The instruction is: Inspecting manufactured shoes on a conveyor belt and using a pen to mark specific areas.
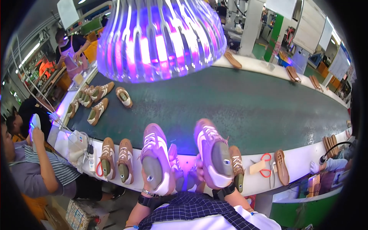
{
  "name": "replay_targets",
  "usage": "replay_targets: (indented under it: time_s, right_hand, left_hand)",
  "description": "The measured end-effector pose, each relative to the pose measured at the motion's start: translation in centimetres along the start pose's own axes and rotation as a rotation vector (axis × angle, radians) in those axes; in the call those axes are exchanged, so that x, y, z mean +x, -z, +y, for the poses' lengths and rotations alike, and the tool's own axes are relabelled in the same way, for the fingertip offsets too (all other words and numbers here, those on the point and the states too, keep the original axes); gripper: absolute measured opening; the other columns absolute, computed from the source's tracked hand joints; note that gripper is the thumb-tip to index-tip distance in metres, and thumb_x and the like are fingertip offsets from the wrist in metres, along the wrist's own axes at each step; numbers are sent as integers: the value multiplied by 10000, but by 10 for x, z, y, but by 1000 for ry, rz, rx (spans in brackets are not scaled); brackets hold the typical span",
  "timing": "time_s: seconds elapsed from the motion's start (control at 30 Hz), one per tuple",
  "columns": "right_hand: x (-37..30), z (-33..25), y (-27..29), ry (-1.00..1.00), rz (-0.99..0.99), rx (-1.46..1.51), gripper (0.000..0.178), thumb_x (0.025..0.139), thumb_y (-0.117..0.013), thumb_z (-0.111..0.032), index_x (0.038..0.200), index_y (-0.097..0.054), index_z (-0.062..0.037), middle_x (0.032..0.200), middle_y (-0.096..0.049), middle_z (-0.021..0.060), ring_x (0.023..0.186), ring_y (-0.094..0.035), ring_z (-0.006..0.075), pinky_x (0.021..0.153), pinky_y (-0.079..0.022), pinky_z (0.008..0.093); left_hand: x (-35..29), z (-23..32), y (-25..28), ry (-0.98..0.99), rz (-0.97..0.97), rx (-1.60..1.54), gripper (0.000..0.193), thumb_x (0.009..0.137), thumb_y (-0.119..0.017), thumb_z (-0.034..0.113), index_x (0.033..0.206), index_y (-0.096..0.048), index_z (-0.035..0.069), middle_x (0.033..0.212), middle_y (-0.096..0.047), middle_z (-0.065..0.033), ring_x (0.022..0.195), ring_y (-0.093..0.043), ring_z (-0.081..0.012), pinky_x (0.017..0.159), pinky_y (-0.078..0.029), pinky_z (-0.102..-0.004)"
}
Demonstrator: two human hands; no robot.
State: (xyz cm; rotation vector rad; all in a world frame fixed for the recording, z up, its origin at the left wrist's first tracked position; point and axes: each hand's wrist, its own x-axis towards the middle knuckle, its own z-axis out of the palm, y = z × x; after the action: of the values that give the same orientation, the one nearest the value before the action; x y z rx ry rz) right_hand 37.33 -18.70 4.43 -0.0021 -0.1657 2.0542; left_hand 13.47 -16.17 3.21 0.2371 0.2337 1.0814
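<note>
Under a lamp (161, 42) glowing purple above a green belt (237, 111), a person holds two shoes at the belt's near edge. The left hand (145, 183) grasps the left shoe (160, 140) near its heel; the right hand (199, 170) grips the right shoe (208, 153). Both are laced around lasts; their undersides are hidden. Work looks partway: other laced shoes (125, 157) stand on the white tabletop (255, 184) along the belt's near side, while a loose sole (281, 167), nearer the belt's right end, seems unattached.

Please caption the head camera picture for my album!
Left hand and right hand hold pinkish, white-laced shoes beneath a ribbed, glowing purple lamp.
</note>
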Motion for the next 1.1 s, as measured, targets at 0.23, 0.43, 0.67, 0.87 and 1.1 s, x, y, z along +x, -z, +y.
replay_targets:
  time_s: [0.23,0.43,0.67,0.87,1.1]
  right_hand:
    - [-7,-8,-12,-350,85,16,576,861,-451,-550,1046,-467,-5,767,-492,94,601,-482,215,437,-436,322]
    - [-4,-6,-10,-381,61,-39,659,833,-426,-617,1031,-477,10,761,-498,118,602,-495,233,450,-440,326]
    - [-1,-7,-9,-396,53,-82,758,800,-397,-694,1013,-488,27,754,-505,146,603,-510,254,465,-445,332]
    - [7,-5,-6,-415,47,-85,844,773,-372,-761,998,-498,42,747,-510,170,603,-523,271,479,-449,336]
    - [9,6,-8,-442,335,-306,935,652,-337,-867,955,-505,1,646,-471,85,523,-449,213,414,-356,298]
  left_hand:
    - [4,10,-20,271,-104,-52,466,916,-494,390,1166,-458,-2,936,-526,-91,836,-561,-204,748,-489,-305]
    - [-13,23,-34,223,-220,126,462,921,-486,387,1160,-462,-7,936,-534,-98,822,-567,-206,732,-495,-304]
    - [-25,39,-59,198,-333,326,458,927,-477,384,1153,-466,-13,935,-542,-106,807,-574,-208,712,-502,-303]
    - [-23,51,-91,188,-393,507,455,932,-469,382,1148,-470,-19,935,-550,-112,793,-580,-209,696,-508,-302]
    - [-36,20,36,351,298,24,511,923,-451,427,1102,-473,-51,993,-559,-169,791,-605,-232,694,-530,-325]
